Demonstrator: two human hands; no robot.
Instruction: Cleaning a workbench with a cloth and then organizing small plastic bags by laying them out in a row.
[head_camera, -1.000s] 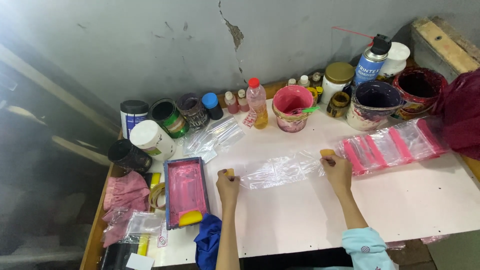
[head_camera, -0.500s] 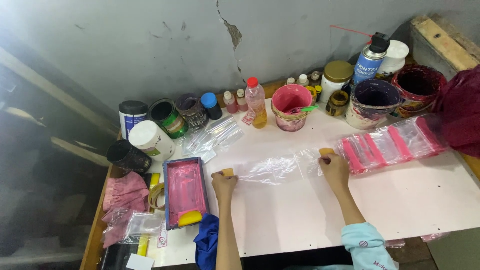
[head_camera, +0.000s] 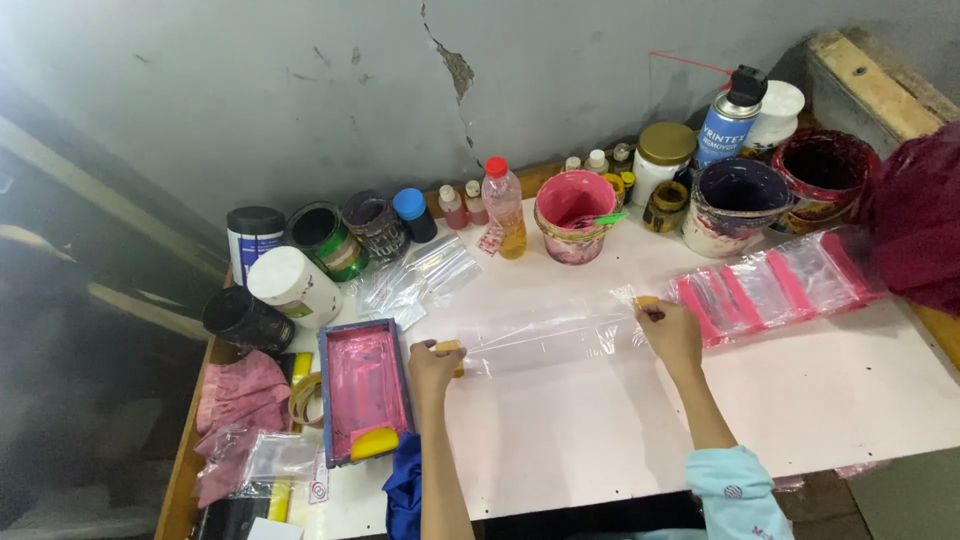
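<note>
Since the earlier frame both hands have drawn slightly nearer the body. Left grip (head_camera: 432, 366) and right grip (head_camera: 668, 330) each pinch an end of the clear plastic bag (head_camera: 545, 335), stretched eight-to-two o'clock across the table (head_camera: 800, 400).

Since a second ago, the left hand (head_camera: 432, 366) slides toward seven o'clock and the right hand (head_camera: 672, 332) eases toward twelve, so the clear plastic bag (head_camera: 545, 335) between them stretches wider and flatter across the white table (head_camera: 800, 400).
</note>
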